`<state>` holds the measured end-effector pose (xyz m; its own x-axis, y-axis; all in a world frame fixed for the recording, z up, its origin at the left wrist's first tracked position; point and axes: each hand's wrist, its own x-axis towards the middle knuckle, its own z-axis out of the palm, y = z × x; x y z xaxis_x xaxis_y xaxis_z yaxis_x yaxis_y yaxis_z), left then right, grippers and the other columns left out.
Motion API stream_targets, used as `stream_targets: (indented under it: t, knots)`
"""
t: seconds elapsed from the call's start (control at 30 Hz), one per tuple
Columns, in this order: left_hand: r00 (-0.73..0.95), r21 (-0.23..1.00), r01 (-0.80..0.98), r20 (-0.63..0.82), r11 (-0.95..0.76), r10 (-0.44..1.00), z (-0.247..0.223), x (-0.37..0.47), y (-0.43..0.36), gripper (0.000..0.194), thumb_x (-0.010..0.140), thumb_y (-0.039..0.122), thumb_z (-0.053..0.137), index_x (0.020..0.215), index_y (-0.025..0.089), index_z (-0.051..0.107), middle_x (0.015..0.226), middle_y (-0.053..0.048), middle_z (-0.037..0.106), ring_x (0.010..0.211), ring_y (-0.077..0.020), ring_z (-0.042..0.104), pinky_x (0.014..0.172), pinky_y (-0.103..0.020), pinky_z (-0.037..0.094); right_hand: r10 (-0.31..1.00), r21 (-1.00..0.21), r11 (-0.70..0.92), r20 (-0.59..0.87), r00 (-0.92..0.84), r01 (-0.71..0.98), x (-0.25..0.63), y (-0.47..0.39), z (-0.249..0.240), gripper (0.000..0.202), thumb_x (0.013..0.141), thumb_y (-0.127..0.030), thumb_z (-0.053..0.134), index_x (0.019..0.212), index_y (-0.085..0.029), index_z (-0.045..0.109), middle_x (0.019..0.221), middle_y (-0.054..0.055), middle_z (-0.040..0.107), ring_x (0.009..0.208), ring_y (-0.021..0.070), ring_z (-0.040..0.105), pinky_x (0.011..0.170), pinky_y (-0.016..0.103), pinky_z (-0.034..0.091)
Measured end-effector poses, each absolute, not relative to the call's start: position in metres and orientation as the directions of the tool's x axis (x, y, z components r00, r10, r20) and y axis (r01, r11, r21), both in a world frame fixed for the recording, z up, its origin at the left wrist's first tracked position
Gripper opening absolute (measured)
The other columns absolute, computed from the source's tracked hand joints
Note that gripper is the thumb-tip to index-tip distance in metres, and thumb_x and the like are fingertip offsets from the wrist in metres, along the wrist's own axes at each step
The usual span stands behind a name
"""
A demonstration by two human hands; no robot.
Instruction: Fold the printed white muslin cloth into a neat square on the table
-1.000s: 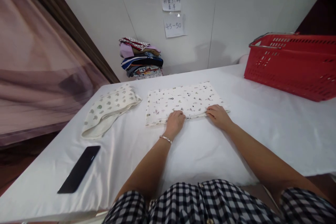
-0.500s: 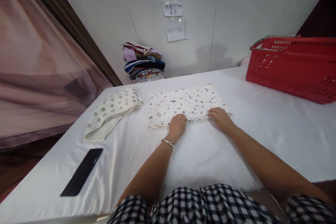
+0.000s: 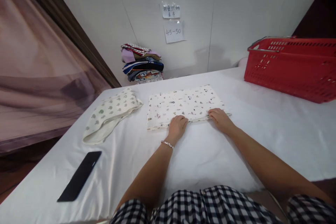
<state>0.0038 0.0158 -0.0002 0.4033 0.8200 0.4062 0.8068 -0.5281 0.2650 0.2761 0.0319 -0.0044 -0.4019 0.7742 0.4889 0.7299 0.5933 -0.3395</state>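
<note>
A white cloth [image 3: 185,101] with small printed motifs lies folded in a flat rectangle on the table, its layers showing along the near edge. My left hand [image 3: 178,126], with a bracelet at the wrist, has its fingers curled over the middle of that near edge. Closer to the right corner, my right hand [image 3: 219,118] grips the same edge, fingers on top. Both thumbs are mostly hidden. To the left rests a second cream cloth [image 3: 112,108] with grey-green motifs, loosely folded and touched by neither hand.
The table is covered by a white satiny cloth [image 3: 275,140]. A black phone-like slab [image 3: 80,176] lies at the left front. A red basket [image 3: 291,70] stands at the back right. Behind the far edge is a stack of folded fabrics [image 3: 143,63]. Paper signs [image 3: 174,32] hang on the wall.
Both hands stay on the near edge of the folded cloth, almost unmoved. The whole view has shifted slightly.
</note>
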Motion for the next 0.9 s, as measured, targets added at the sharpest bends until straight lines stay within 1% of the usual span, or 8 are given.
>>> stream_targets:
  t: [0.2,0.4,0.53,0.6,0.73,0.9]
  knots:
    - [0.387,0.274,0.817,0.390,-0.507,0.835,0.0013,0.0062,0.0161,0.021,0.096,0.025,0.046,0.095,0.020,0.066,0.096,-0.005,0.064,0.092,-0.0185,0.055,0.081,-0.035,0.043,0.774,-0.325,0.595,0.479,-0.415,0.735,0.2772,0.0325,-0.0060,0.026,0.092,-0.021,0.040,0.084,-0.021,0.064,0.107,0.010,0.067,0.103,0.0261,0.057,0.089,0.046,0.045]
    - [0.387,0.262,0.823,0.390,-0.504,0.836,-0.0006,0.0069,0.0172,0.021,0.095,0.021,0.044,0.094,0.020,0.065,0.096,-0.005,0.064,0.092,-0.0193,0.054,0.080,-0.036,0.043,0.769,-0.321,0.605,0.472,-0.431,0.728,0.2745,0.0319,-0.0076,0.026,0.095,-0.026,0.039,0.095,-0.022,0.065,0.111,0.009,0.067,0.105,0.0253,0.057,0.089,0.045,0.046]
    - [0.380,0.286,0.808,0.414,-0.514,0.827,-0.0022,0.0061,0.0162,0.018,0.094,0.024,0.048,0.093,0.021,0.065,0.095,-0.005,0.064,0.092,-0.0187,0.055,0.081,-0.035,0.043,0.754,-0.321,0.619,0.498,-0.429,0.716,0.2735,0.0331,-0.0092,0.029,0.095,-0.025,0.038,0.095,-0.023,0.067,0.111,0.009,0.067,0.105,0.0254,0.058,0.089,0.046,0.046]
    - [0.379,0.298,0.799,0.424,-0.522,0.822,-0.0025,0.0055,0.0153,0.015,0.092,0.026,0.052,0.097,0.021,0.065,0.095,-0.004,0.064,0.094,-0.0188,0.055,0.082,-0.035,0.043,0.758,-0.326,0.615,0.496,-0.424,0.718,0.2737,0.0334,-0.0094,0.029,0.095,-0.026,0.038,0.095,-0.023,0.067,0.109,0.009,0.068,0.103,0.0254,0.059,0.089,0.045,0.046]
    - [0.371,0.302,0.795,0.444,-0.526,0.816,-0.0021,0.0048,0.0145,0.017,0.091,0.028,0.056,0.103,0.021,0.065,0.099,-0.005,0.064,0.096,-0.0196,0.055,0.083,-0.035,0.044,0.774,-0.340,0.598,0.482,-0.411,0.726,0.2750,0.0327,-0.0083,0.029,0.095,-0.027,0.038,0.093,-0.022,0.066,0.107,0.009,0.068,0.102,0.0249,0.059,0.088,0.044,0.045]
    - [0.357,0.300,0.809,0.431,-0.505,0.828,-0.0010,0.0056,0.0140,0.017,0.094,0.023,0.049,0.094,0.021,0.067,0.095,-0.005,0.063,0.094,-0.0191,0.055,0.082,-0.036,0.044,0.794,-0.347,0.582,0.436,-0.423,0.736,0.2764,0.0311,-0.0065,0.027,0.095,-0.027,0.038,0.092,-0.022,0.065,0.105,0.008,0.069,0.100,0.0247,0.059,0.088,0.044,0.045]
